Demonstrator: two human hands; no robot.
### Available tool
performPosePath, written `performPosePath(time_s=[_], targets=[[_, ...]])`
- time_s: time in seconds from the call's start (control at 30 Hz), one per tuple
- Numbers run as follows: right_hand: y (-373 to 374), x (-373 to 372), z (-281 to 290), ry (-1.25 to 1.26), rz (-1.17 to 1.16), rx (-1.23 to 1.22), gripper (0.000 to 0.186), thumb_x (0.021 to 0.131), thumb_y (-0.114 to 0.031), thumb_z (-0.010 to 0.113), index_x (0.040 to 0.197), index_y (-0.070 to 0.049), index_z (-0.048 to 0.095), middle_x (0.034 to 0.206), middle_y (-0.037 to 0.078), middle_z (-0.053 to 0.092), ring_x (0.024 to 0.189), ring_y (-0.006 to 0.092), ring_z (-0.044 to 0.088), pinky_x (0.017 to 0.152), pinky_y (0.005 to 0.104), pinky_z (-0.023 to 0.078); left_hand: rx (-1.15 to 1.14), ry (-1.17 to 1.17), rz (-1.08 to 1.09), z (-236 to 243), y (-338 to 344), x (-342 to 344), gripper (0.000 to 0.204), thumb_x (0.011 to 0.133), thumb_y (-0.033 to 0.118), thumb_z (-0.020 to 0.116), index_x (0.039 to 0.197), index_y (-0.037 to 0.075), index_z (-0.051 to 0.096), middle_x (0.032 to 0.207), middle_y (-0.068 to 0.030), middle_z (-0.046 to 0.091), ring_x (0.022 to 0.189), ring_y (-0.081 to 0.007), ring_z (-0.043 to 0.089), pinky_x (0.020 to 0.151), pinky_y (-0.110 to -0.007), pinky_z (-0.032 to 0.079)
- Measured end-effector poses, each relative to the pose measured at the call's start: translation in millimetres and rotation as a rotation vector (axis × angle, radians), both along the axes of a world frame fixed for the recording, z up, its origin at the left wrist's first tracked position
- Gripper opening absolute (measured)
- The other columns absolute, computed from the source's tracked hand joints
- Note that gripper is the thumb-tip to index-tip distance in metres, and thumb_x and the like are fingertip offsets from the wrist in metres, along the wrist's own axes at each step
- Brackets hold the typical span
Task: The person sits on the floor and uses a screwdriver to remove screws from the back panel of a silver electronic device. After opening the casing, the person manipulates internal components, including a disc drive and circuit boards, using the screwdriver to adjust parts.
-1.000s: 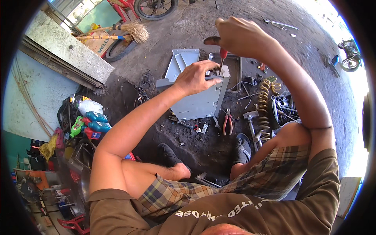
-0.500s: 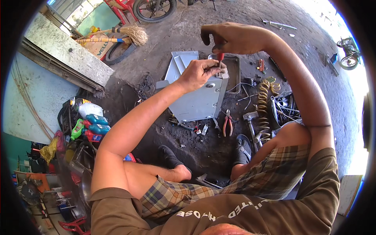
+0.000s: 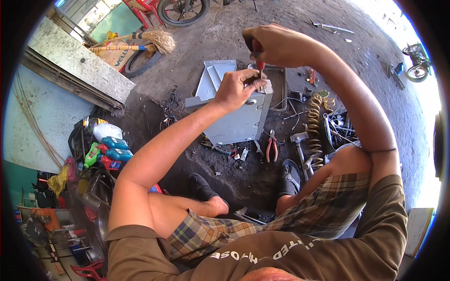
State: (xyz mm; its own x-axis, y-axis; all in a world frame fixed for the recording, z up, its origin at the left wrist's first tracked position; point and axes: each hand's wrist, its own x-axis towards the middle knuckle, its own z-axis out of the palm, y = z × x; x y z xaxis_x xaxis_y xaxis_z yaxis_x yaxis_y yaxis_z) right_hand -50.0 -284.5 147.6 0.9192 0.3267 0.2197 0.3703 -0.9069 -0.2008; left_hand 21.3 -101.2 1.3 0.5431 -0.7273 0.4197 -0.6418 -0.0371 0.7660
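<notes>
A grey metal box stands on the dark ground ahead of my feet. My right hand is closed around the red handle of a screwdriver, held upright over the box's top right corner. Just below, my left hand pinches near the screwdriver's shaft, with thumb and forefinger close to a small pale bracket at that corner. Whatever lies between those fingertips besides the shaft is too small to make out. The screwdriver's tip is hidden by the fingers.
Pliers, a hammer and a coiled yellow hose lie right of the box. Beyond them sits a bowl of tools. A metal tray rests behind the box. Bottles stand at left; a broom lies farther back.
My right hand's fingers have closed around the screwdriver handle, which shows more upright now. My left hand has barely moved.
</notes>
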Motion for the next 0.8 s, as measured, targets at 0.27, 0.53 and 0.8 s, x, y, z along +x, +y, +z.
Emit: performPosePath(time_s=[0.27,0.53,0.8], targets=[[4.3,1.8,8.0,0.023,-0.053,0.008,0.033,0.101,-0.025,0.076,0.100,0.004,0.059,0.088,0.020,0.076,0.084,0.0374,0.072,0.079,0.0480,0.053,0.018,0.058,-0.014,-1.3,4.0,13.9,0.026,0.099,0.013,0.082,0.120,-0.003,0.081,0.107,-0.0069,0.084,0.098,-0.0101,0.077,0.089,-0.027,0.061],[4.8,4.0,7.9,0.014,-0.057,0.011,0.033,0.101,-0.027,0.076,0.101,0.002,0.060,0.089,0.019,0.079,0.085,0.0385,0.072,0.079,0.0485,0.053,-0.082,0.019,-0.044,2.1,3.4,7.9,0.022,0.094,0.017,0.088,0.106,0.000,0.084,0.097,-0.0057,0.084,0.087,-0.0074,0.073,0.081,-0.027,0.059],[3.3,3.1,4.4,0.018,-0.047,0.019,0.031,0.101,-0.025,0.075,0.102,0.002,0.060,0.091,0.017,0.080,0.090,0.0375,0.075,0.082,0.0470,0.055,-0.006,0.039,0.023,5.9,-3.3,4.6,0.026,0.093,0.019,0.090,0.108,-0.001,0.082,0.097,-0.0038,0.083,0.090,-0.0092,0.074,0.085,-0.027,0.059]])
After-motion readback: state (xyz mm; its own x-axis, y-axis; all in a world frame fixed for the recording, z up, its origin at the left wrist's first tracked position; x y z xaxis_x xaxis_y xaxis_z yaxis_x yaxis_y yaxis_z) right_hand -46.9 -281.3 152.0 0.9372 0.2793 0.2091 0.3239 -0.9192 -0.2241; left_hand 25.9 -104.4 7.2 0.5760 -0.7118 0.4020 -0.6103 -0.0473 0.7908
